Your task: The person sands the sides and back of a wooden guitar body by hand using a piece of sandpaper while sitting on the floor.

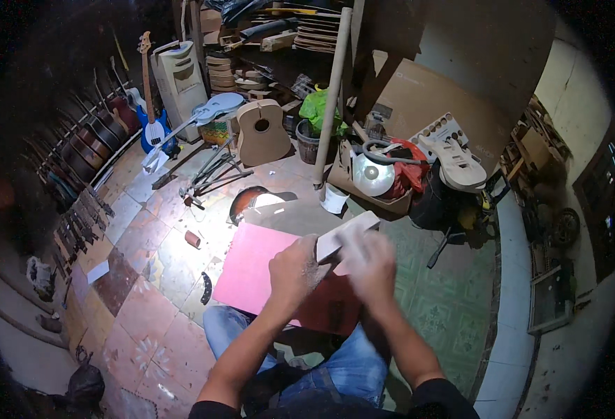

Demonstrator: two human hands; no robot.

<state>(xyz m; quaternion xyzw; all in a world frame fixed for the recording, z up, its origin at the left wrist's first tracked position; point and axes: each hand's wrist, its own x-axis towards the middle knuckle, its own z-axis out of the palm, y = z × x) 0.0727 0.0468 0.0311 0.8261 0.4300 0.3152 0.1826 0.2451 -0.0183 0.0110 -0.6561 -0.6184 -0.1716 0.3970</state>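
Pale oblong block (349, 226), flat face, squared edges. Held off floor, slanted, right end farther away. Sits by far right corner of pink board (255, 262); near side partly hidden.

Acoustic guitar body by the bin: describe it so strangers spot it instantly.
Find the tall pole. Left of it is a bin with a green bag; left again stands the guitar body, plain tan and neckless, unlike the blue bass.

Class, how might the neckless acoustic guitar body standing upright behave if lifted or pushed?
The guitar body would probably feel light for its size, since its round soundhole suggests a hollow shell. Standing upright on its edge, it may tip if pushed.
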